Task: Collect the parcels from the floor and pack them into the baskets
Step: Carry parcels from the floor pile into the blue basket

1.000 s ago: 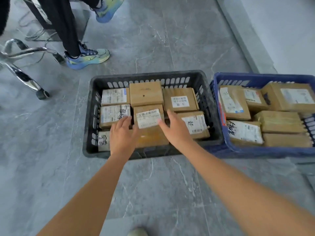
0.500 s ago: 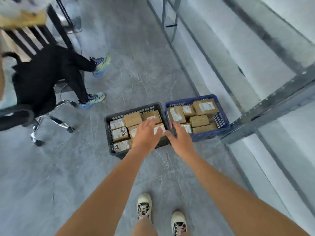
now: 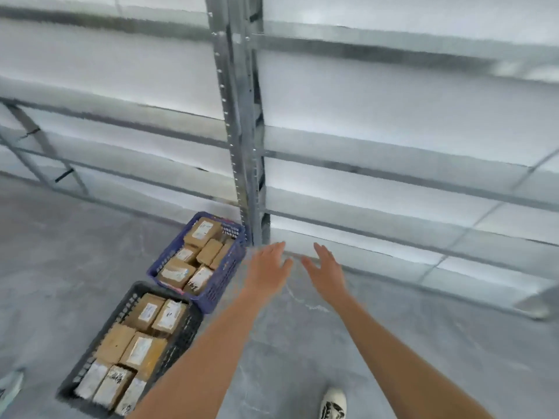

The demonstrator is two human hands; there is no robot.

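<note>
A black basket (image 3: 184, 337) stands on the grey floor at lower left, packed with several brown cardboard parcels (image 3: 142, 353). Just beyond it a blue basket (image 3: 223, 276) holds several more parcels (image 3: 177, 272). Both my hands are stretched forward to the right of the baskets, over bare floor near the foot of a shelf. My left hand (image 3: 267, 269) has its fingers straight and spread, holding nothing. Beside it my right hand (image 3: 328, 269) is just as flat, also holding nothing. The picture is blurred by motion.
A tall metal shelving rack (image 3: 242, 140) with white shelf boards fills the upper view; its upright post stands just behind the blue basket. My white shoe (image 3: 332, 403) shows at the bottom. Another person's shoe (image 3: 10, 385) peeks in at the left edge.
My view has swung up and to the right, from the baskets to the shelving rack. Both hands have left the black basket's parcels and now hover, fingers straight, to the right of the baskets.
</note>
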